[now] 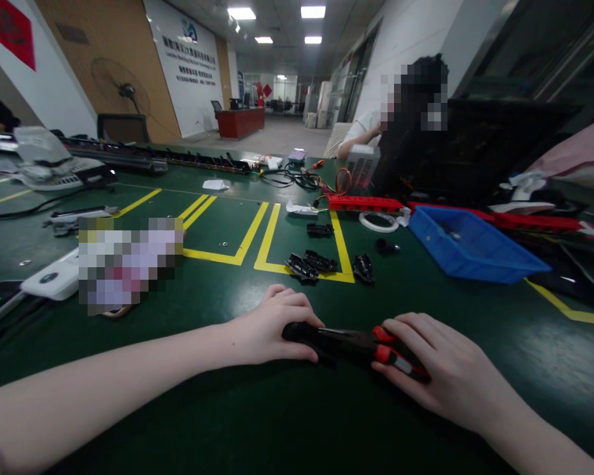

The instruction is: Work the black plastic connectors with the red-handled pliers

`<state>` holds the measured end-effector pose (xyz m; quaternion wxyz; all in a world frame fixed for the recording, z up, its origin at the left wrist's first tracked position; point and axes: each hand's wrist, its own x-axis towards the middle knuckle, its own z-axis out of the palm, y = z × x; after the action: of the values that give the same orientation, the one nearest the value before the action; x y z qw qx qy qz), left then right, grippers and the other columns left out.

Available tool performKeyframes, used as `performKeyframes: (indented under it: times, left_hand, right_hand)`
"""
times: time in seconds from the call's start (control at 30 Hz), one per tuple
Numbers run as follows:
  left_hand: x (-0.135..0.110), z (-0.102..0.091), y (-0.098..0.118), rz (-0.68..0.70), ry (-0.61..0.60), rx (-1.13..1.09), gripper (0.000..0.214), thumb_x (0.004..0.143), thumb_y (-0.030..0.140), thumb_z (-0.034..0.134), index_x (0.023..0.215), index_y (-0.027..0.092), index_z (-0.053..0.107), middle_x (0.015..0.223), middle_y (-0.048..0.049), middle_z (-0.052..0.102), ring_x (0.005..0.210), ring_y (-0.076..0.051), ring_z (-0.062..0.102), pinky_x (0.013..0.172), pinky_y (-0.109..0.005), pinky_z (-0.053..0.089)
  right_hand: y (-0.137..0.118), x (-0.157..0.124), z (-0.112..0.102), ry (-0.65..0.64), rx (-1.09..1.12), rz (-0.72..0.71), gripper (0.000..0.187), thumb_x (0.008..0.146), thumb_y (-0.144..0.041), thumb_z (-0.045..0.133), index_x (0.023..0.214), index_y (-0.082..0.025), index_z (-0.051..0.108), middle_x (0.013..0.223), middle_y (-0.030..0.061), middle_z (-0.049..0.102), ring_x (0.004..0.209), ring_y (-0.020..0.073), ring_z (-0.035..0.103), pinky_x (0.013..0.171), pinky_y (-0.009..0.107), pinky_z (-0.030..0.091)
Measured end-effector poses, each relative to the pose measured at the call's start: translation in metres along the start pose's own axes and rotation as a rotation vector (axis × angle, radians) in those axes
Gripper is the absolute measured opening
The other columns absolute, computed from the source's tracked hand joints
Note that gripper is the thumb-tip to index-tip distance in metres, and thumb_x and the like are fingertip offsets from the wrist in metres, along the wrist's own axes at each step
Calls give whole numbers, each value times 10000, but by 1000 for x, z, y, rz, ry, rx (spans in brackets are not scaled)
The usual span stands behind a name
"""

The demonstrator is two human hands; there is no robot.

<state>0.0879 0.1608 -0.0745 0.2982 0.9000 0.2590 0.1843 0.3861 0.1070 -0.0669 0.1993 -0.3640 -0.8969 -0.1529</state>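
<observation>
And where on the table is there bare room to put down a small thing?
Bare green table shows between the right hand and the blue tray, and between the forearms. It is crowded beyond the left hand, where black parts lie, and around the red strip.

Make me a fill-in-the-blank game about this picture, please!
1. The hand gripping the pliers is the person's ____ one.
2. The part held in the left hand is coloured ____.
3. The plastic tray toward the right is coloured ____.
4. The lines marked on the green table are coloured ____.

Missing words: right; black; blue; yellow.
</observation>
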Motion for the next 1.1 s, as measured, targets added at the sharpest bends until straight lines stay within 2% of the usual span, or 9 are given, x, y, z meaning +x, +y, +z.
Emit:
performKeyframes:
  times: [0.17, 0.53, 0.87, 1.1]
  left_hand:
    - [-2, -2, 5, -26, 8, -8, 323, 836, 370, 750, 1119, 247, 654, 1068, -17, 626, 1096, -236, 559, 1086, -461, 191]
    - [1, 1, 6, -29, 8, 3, 325, 805, 332, 776, 1090, 250, 644, 1050, -20, 614, 1059, -227, 559, 1107, -505, 178]
    - [0, 2, 3, -39, 21, -42, 317, 801, 350, 779, 1073, 249, 650, 1015, -10, 619, 1058, -230, 578, 1121, -521, 170]
    - [0, -1, 4, -30, 2, -52, 316, 819, 309, 763, 1112, 261, 656, 1070, -17, 648, 1094, -231, 586, 1145, -555, 163]
  right_hand:
    - [-5, 0, 0, -15, 38, 46, 309, 918, -406, 555, 1056, -135, 611, 921, 115, 668, 747, 186, 640, 624, 291, 540]
    - [5, 0, -4, -44, 23, 13, 320, 914, -424, 558, 1072, -149, 599, 936, 114, 669, 774, 194, 637, 648, 310, 544]
    - [-12, -1, -3, -28, 8, 77, 310, 898, -391, 578, 1079, -140, 603, 942, 123, 669, 777, 203, 640, 653, 313, 543]
    - [-1, -1, -5, -35, 3, 46, 322, 894, -415, 580, 1068, -147, 626, 943, 124, 678, 781, 208, 637, 661, 327, 539]
